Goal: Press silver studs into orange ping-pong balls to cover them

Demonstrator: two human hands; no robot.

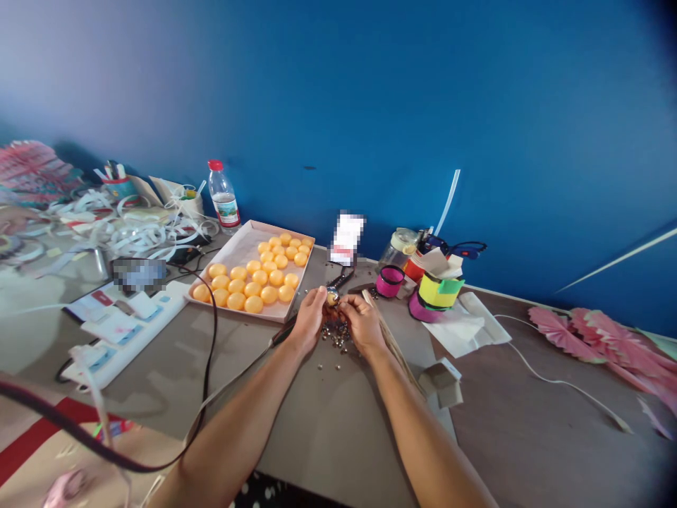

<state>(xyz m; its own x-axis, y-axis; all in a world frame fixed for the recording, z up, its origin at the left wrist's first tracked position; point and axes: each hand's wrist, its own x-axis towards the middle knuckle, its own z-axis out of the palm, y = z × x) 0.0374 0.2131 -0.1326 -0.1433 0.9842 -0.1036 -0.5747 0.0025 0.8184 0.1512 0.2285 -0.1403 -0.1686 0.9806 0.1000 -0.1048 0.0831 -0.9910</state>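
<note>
My left hand point(309, 319) is closed around the side of a small round thing point(332, 297) with shiny silver and yellow-orange parts, whose kind I cannot make out. Close beside it, my right hand point(364, 326) has thumb and fingers pinched together at the round thing's edge. Whatever lies in that pinch is too small to name. Below both hands, small shiny metallic beads point(337, 337) are scattered on the grey table point(322, 423). A black, strap-like item point(345, 277) lies just beyond the fingers.
Left of my hands sits a shallow box point(244, 236) of orange balls point(254, 304), with a bottle point(224, 197) behind. A power strip point(135, 335) and looping cables point(214, 331) lie farther left. Tape rolls point(390, 281), a jar point(398, 247) and pink folded paper point(608, 331) are to the right.
</note>
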